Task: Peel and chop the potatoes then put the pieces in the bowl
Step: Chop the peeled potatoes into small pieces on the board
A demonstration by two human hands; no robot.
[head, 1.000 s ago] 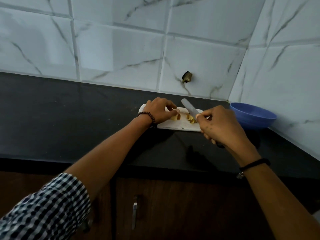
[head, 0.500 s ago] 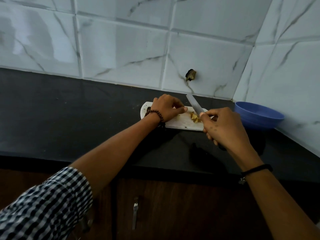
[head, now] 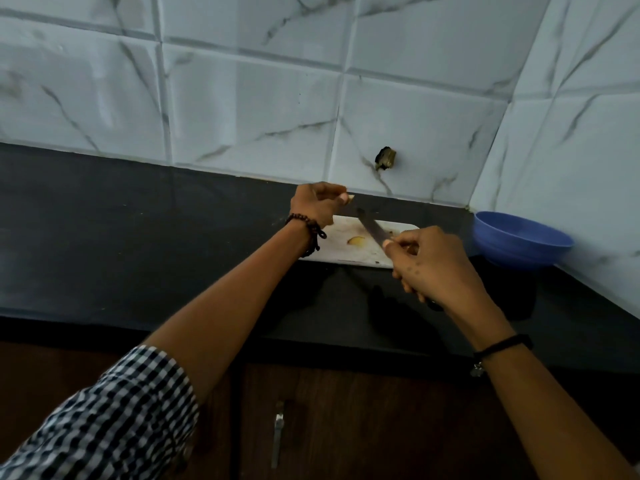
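A pale potato wedge lies alone near the middle of the white cutting board, with a few small yellowish scraps at its 3 o'clock, close to the knife. A second, smaller potato piece is pinched between the thumb and curled fingers of the left hand, which is raised at the board's 11 o'clock, against the foot of the wall. The right hand, at the board's 4 o'clock, has its fingers wrapped tight round the handle of a kitchen knife; the blade slants up toward 11 o'clock across the board, its tip just below the pinched piece, whether touching it I cannot tell.

A blue bowl stands on the black countertop at the board's 3 o'clock, apart from it, in the corner of the marble-patterned tiled wall. A dark hole breaks the tile at the board's 12 o'clock. The left wrist wears a bead bracelet, the right a black band. A checked sleeve covers the left upper arm. Below the counter, a brown cabinet door carries a metal handle.
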